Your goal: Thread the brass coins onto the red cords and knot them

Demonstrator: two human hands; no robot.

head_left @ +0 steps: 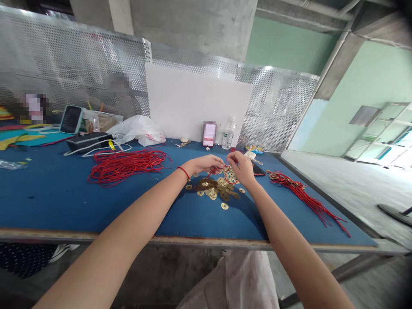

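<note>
My left hand (208,164) and my right hand (240,166) meet above a heap of brass coins with square holes (222,186). Between them runs a thin red cord (226,174), which curves down in a loop below the fingers. Both hands are closed in a pinch on this cord. Whether a coin is threaded on it I cannot tell. A single coin (224,206) lies apart, nearer the table's front edge. Around my left wrist is a red string bracelet (183,173).
A big bundle of red cords (128,166) lies to the left. Red cords with coins at one end (301,193) lie to the right. Behind stand a plastic bottle (228,134), a white bag (138,130), a black box (89,141) and a phone (71,119). A white board (196,98) rises at the back.
</note>
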